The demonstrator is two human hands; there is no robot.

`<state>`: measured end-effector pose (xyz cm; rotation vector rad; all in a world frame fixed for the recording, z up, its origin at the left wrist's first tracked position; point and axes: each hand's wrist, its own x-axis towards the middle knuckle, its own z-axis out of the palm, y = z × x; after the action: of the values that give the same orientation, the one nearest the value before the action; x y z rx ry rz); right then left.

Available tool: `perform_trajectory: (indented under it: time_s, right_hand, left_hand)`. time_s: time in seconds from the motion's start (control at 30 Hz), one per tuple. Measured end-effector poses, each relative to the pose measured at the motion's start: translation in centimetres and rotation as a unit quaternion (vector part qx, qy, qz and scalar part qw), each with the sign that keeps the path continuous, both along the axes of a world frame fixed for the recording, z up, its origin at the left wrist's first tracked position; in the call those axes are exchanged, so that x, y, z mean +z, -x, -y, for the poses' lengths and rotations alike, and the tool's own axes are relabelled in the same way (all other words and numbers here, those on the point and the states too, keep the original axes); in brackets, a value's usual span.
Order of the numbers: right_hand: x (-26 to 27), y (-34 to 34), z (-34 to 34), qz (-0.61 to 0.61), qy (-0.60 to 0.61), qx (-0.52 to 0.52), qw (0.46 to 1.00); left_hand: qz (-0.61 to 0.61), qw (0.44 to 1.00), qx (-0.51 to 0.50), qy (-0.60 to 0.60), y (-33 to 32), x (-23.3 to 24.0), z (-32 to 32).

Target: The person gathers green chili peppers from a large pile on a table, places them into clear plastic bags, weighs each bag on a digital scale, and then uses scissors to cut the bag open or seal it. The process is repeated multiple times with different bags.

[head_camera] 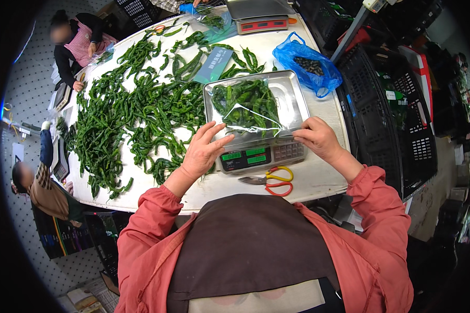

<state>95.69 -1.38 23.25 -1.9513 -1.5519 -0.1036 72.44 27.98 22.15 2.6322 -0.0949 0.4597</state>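
A clear plastic bag of green peppers [247, 98] lies on the steel pan [290, 90] of a digital scale. My right hand [319, 137] pinches the near right corner of the bag's film. At the near left corner is my left hand [205, 150], fingers spread, thumb and forefinger by the film's edge; whether they grip it is unclear. Below the pan, the scale's display panel [244, 158] glows green. In front of it lie scissors [272, 180] with one yellow and one red handle loop.
Loose green peppers [149, 105] cover the table's left and middle. A printed card [214, 64] lies beyond the pan. To the right are a blue plastic bag [309, 66] of small dark items and black crates [376, 117]. Another scale [262, 25] stands at the far end. Co-workers [76, 43] are along the left side.
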Motion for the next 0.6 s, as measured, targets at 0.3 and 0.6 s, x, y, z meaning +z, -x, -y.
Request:
perform_trajectory:
  time_s: [0.3,0.6]
  right_hand:
    - [10.6,-0.1,-1.4,-0.218,-0.21,0.012,0.953]
    - [12.0,-1.5,-6.7,-0.532,-0.203,-0.026,0.822]
  left_hand:
    - [0.16,0.925,-0.007,0.345,-2.6,10.1,-0.1]
    - [0.1,0.824,0.093,0.55,-7.2,13.5,0.5]
